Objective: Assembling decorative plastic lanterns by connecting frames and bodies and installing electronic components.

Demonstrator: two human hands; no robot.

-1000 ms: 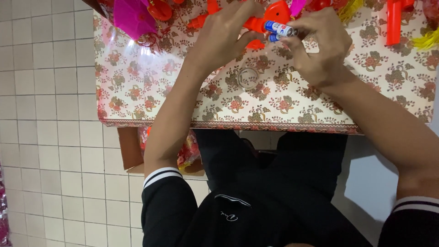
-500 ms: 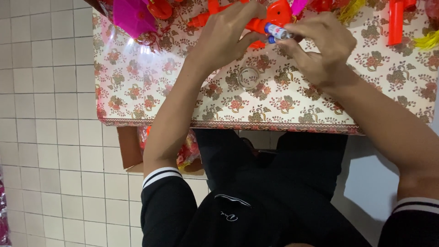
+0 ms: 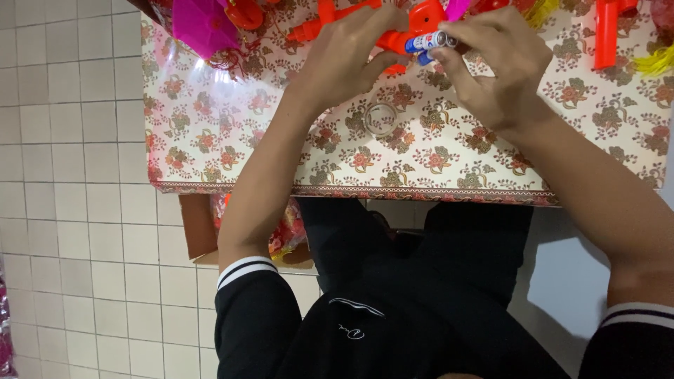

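Two batteries [image 3: 430, 43] sit pinched in our right hand [image 3: 502, 67] against the orange toy [image 3: 414, 28] our left hand [image 3: 347, 60] grips. We judge them not yet seated inside the toy.

head view, steeply downward, close over table [image 3: 210, 140] edge and lap

orange toy and battery at the top of the frame

an orange plastic toy [image 3: 414, 28] sits at the top centre of the frame, above the flowered tabletop, mostly covered by fingers, so its full shape cannot be told. a small cylindrical battery [image 3: 430, 41] with a blue, white and red wrapper lies nearly level against the toy's lower right side, its metal end pointing toward the right of the frame.
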